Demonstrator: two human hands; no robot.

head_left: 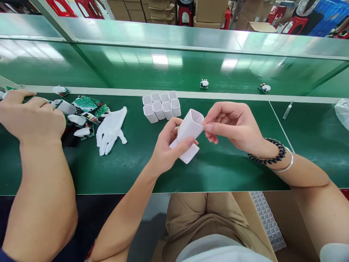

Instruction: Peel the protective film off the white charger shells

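Observation:
My left hand (174, 145) is wrapped round a white, open-topped plastic housing (188, 125), tilted to the right above the green table. Below it, another white plastic piece (189, 154) shows under my thumb; I cannot tell whether the two are joined. The thumb and forefinger of my right hand (231, 125) are pinched together at the housing's open rim. Behind my left hand, several similar white housings (162, 106) stand upright in two rows.
Another person's hand (32, 116) reaches over circuit boards (85, 103) at the left, beside a white glove (111, 131). Small boards (204, 84) lie along the back. A pen-like tool (288, 110) and a plastic bag (343, 112) lie right. Below sits a carton (297, 225) holding many housings.

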